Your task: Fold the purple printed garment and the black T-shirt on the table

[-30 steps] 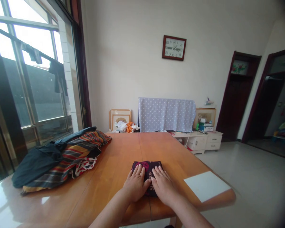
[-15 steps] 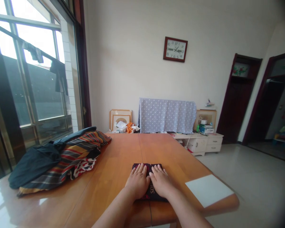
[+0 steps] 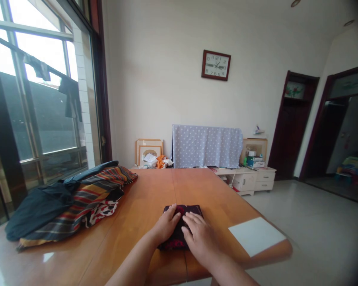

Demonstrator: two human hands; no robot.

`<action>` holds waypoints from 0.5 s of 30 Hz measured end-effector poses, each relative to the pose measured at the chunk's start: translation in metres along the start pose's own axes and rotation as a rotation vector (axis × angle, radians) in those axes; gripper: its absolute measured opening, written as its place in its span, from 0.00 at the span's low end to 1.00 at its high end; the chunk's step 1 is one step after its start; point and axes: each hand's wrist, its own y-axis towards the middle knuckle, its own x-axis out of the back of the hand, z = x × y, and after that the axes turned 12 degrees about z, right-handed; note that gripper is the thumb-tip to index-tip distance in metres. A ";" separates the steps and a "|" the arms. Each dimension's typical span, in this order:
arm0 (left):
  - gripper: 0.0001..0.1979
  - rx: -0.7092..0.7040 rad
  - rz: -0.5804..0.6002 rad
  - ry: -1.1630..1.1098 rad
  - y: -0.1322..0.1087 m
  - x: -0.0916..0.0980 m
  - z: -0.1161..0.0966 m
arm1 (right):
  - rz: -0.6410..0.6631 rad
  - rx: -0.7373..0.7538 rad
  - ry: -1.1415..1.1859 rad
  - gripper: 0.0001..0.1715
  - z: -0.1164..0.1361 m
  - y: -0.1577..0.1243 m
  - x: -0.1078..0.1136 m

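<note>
A small folded dark cloth with a red pattern (image 3: 193, 209) lies on the wooden table (image 3: 155, 190) near its front edge. My left hand (image 3: 166, 225) rests flat on the cloth's left half, fingers stretched forward and a little apart. My right hand (image 3: 198, 237) lies flat on the right half beside it, fingers spread. Both hands cover most of the cloth; only its far edge and a dark strip between the hands show.
A pile of clothes (image 3: 74, 198), dark and striped, lies on the table's left side. A white sheet (image 3: 256, 236) sits at the front right corner. Beyond the table stand a low cabinet (image 3: 250, 178), a dotted cover (image 3: 207, 146) and picture frames (image 3: 149, 151) against the wall.
Both hands have slid slightly toward me and to the left over the cloth, and the printed letters between them are now covered. The view has shifted a little.
</note>
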 end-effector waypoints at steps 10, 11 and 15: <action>0.26 0.057 -0.373 -0.271 0.007 0.023 0.018 | 0.131 0.063 -0.154 0.26 0.012 -0.018 -0.010; 0.26 0.058 -0.387 -0.269 0.009 0.023 0.019 | 0.140 0.052 -0.171 0.25 0.011 -0.015 -0.009; 0.26 0.060 -0.422 -0.261 0.020 0.021 0.023 | 0.129 0.000 -0.219 0.23 -0.006 0.002 -0.007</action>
